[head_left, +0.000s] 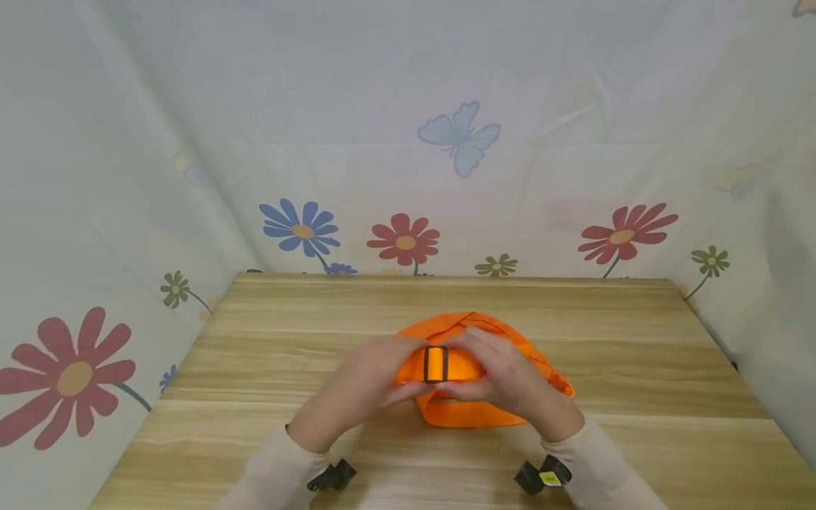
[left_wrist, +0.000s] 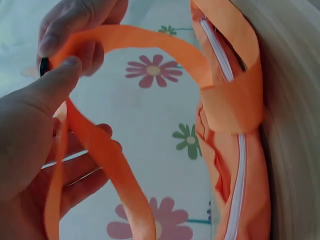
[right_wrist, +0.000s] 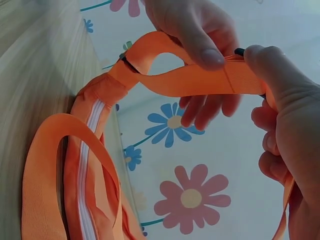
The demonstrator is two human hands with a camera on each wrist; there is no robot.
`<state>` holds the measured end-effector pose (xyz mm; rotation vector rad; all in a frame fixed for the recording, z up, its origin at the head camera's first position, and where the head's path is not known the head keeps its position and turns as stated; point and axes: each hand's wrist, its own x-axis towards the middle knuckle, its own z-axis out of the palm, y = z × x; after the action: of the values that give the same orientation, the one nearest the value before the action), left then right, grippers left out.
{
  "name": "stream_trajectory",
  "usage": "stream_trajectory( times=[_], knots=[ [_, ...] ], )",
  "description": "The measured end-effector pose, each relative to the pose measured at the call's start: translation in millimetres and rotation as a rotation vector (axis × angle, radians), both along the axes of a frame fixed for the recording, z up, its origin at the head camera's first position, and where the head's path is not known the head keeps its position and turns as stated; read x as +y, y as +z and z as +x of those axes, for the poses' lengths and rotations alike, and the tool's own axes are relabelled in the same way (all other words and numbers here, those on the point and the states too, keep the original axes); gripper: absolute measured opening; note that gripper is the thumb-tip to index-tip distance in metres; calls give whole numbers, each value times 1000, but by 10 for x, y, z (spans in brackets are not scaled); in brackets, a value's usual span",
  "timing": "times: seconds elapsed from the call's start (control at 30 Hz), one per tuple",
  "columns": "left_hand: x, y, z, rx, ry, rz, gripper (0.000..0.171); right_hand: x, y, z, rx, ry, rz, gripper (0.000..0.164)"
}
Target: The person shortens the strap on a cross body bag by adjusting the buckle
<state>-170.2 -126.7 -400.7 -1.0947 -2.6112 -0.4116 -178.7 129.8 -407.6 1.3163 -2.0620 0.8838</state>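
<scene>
An orange fabric bag [head_left: 472, 414] with a white zipper [left_wrist: 242, 170] lies on the wooden table, its webbing strap [right_wrist: 200, 82] raised in a loop above it. On the strap is a black-edged slider buckle [head_left: 436, 364], held up between both hands. My left hand [head_left: 372, 372] pinches the strap at the buckle's left side, fingers above and thumb below. From the other side my right hand [head_left: 503, 368] pinches the strap, thumb tip close to the buckle. A second black ring [right_wrist: 129, 64] joins the strap to the bag's end. Loose strap hangs below the left hand.
The wooden table [head_left: 268, 340] reaches back to a pale curtain [head_left: 357, 142] printed with flowers and a butterfly. Curtain also hangs at the left and right sides. Small black devices [head_left: 331, 474] are worn at both wrists.
</scene>
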Motion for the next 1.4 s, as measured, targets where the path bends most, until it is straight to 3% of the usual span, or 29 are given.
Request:
stream_trajectory(
  times=[0.2,0.33,0.47,0.7,1.0,1.4],
  knots=[
    [0,-17,15,-144,-66,152,50,42,5,3,23,-17,30,55],
    [-70,-38,15,-155,-77,181,49,140,16,2,55,-70,95,57],
    [-118,-24,14,-168,-61,177,51,229,22,3,52,-106,121,54],
    [-124,-21,30,-293,15,178,67,252,34,16,25,-77,113,47],
    [-122,-33,42,-170,-13,157,63,213,-12,14,-3,-49,53,43],
    [-95,-60,28,-100,-44,160,61,124,-26,28,-45,-9,-35,47]
  ],
)
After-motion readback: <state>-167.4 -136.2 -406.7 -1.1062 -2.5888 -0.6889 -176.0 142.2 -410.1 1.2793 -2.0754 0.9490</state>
